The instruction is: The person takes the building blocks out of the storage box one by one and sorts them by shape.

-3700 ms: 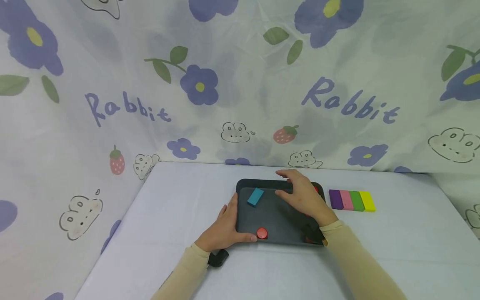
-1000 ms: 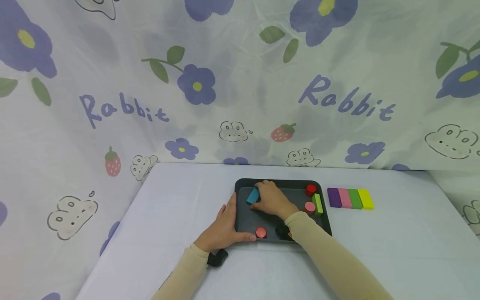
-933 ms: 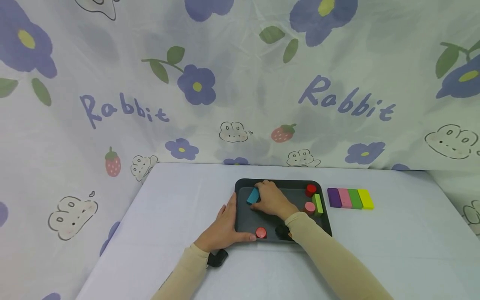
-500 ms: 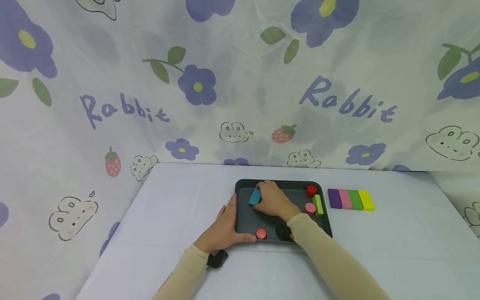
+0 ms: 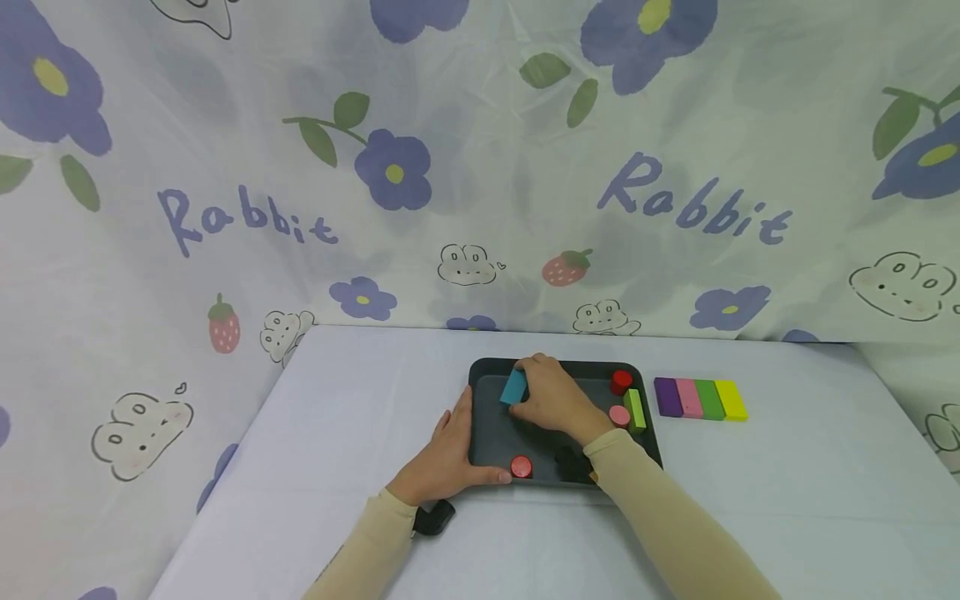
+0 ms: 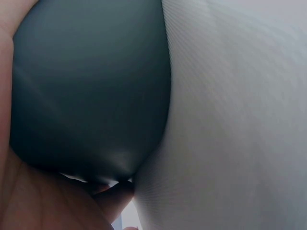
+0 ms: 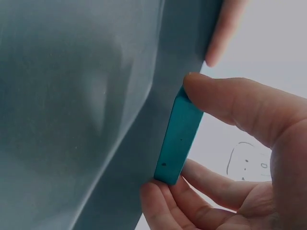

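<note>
A dark grey tray (image 5: 491, 433) lies on the white table. My left hand (image 5: 442, 454) rests against its left side with straight fingers, the thumb along the front rim at the near corner. In the left wrist view that hand sits close by the tray's dark wall (image 6: 91, 91). With thumb and fingertips at its two ends, my right hand (image 5: 558, 404) pinches a blue rectangular block (image 5: 513, 387) over the tray's back left part. The right wrist view shows the blue block (image 7: 180, 139) tilted between thumb and fingers.
Inside the tray stand a dark red cylinder (image 5: 621, 382), a pink cylinder (image 5: 619, 416) and a light green block (image 5: 635, 410) at the right. A red round piece (image 5: 521, 466) is near the left thumb. Purple (image 5: 668, 397), pink, green and yellow (image 5: 731, 400) blocks adjoin right of the tray.
My right hand has come from the tray's right part to the blue block and gripped it. The block has since shifted slightly right and tipped. The left hand has stayed put.
</note>
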The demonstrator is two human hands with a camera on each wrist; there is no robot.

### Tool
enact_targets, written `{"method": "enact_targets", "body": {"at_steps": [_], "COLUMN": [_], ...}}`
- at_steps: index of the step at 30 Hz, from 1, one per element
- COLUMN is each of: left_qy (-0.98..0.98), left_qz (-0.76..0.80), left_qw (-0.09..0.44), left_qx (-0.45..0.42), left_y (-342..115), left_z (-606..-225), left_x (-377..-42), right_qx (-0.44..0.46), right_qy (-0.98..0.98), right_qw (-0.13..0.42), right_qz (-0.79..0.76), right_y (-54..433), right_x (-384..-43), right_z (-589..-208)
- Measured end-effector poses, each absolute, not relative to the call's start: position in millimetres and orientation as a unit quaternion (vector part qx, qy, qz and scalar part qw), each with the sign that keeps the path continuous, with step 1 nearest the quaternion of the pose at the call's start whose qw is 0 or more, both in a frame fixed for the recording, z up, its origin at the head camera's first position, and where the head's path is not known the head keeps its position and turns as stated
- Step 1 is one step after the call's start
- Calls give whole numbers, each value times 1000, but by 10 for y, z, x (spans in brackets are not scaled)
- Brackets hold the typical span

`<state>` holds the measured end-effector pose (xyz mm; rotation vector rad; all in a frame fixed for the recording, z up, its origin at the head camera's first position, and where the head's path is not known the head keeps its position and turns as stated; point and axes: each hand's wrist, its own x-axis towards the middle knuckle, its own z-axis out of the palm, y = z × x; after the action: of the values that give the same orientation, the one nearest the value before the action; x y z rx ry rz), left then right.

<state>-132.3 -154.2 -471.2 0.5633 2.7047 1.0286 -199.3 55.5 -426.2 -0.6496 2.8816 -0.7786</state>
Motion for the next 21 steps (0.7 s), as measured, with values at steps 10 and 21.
{"method": "enact_targets", "body": {"at_steps": [10, 21], "left_qy": [914, 913], "left_qz": [343, 344], "left_qw": [97, 103], "left_qx": [196, 194], "left_y": [-1553, -1566], "left_z": [-4716, -4707], "left_x": [-1312, -1294], "right_qx": [-197, -196], "right_qy": [941, 939], "right_qw": [33, 1], "right_qz": [-272, -283], "right_y": [660, 769], "right_x": [-1874, -1777], "right_z": [-4193, -4165]}}
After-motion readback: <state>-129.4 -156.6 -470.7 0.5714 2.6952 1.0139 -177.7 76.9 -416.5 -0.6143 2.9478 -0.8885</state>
